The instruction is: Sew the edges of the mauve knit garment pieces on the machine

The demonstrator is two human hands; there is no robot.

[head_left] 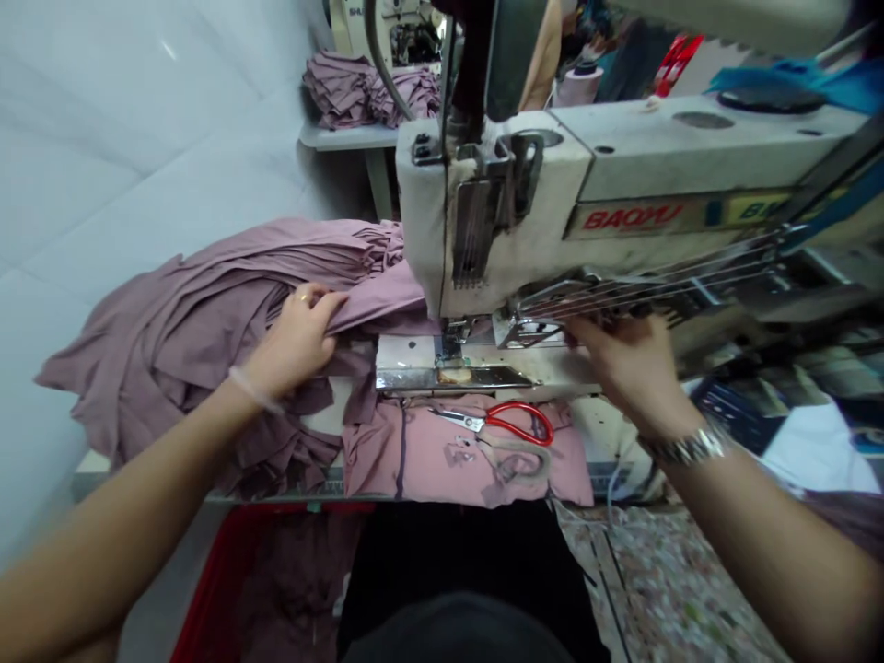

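My left hand [298,336] is closed on a fold of mauve fabric [377,304] that runs right, under the head of the white sewing machine [622,175]. More of the same mauve cloth lies heaped in a pile [186,313] to the left. My right hand [625,364] reaches under the machine arm just right of the needle plate [448,364]; its fingers are tucked behind the metal parts and hidden. Red-handled scissors [517,422] lie on a pink cloth [448,456] at the table's front edge, between my arms.
A white wall closes off the left side. Behind, a second table carries another mauve pile [366,87] and another machine. A red bin [221,589] with dark cloth sits below the table on the left. Patterned floor shows at lower right.
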